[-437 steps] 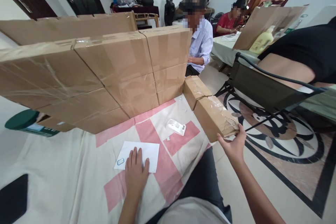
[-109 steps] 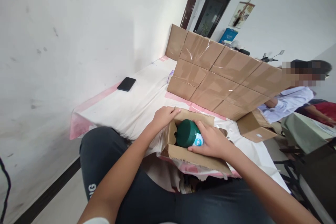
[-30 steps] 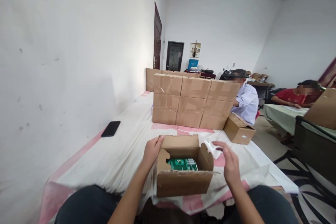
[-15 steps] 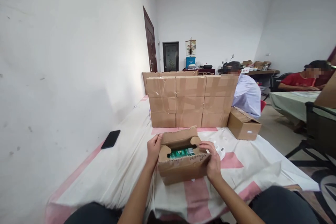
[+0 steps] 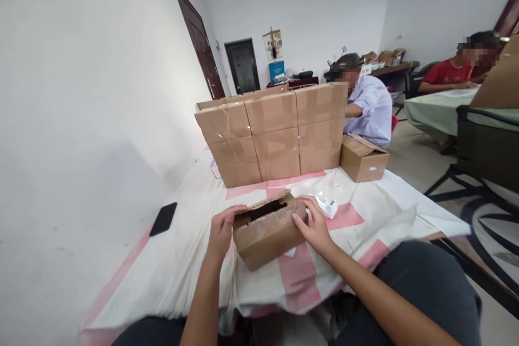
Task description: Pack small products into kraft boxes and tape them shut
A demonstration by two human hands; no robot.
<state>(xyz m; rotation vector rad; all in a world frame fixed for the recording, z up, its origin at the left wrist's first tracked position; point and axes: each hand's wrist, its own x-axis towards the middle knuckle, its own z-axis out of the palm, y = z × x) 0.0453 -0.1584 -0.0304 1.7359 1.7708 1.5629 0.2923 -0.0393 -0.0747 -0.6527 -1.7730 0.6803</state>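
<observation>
A small cardboard box (image 5: 265, 237) stands on the cloth-covered table (image 5: 182, 275) right in front of me, its top flaps nearly folded down over a dark gap. My left hand (image 5: 221, 228) grips the box's left end, fingers curled over the top flap. My right hand (image 5: 314, 227) presses on the right end, fingers bent over the flap edge. The green tin inside is hidden now. A white tape dispenser (image 5: 326, 205) lies just right of my right hand.
A wall of taped cartons (image 5: 272, 135) stands at the table's far side, with a single carton (image 5: 363, 158) beside it. A black phone (image 5: 162, 218) lies at the left. Two seated people (image 5: 367, 102) work beyond, near a green-clothed table (image 5: 438, 111) and a dark folding chair (image 5: 482, 146).
The box flaps have come down further and the green tin no longer shows. Both hands stayed on the box ends. My view has swung slightly left and tilted.
</observation>
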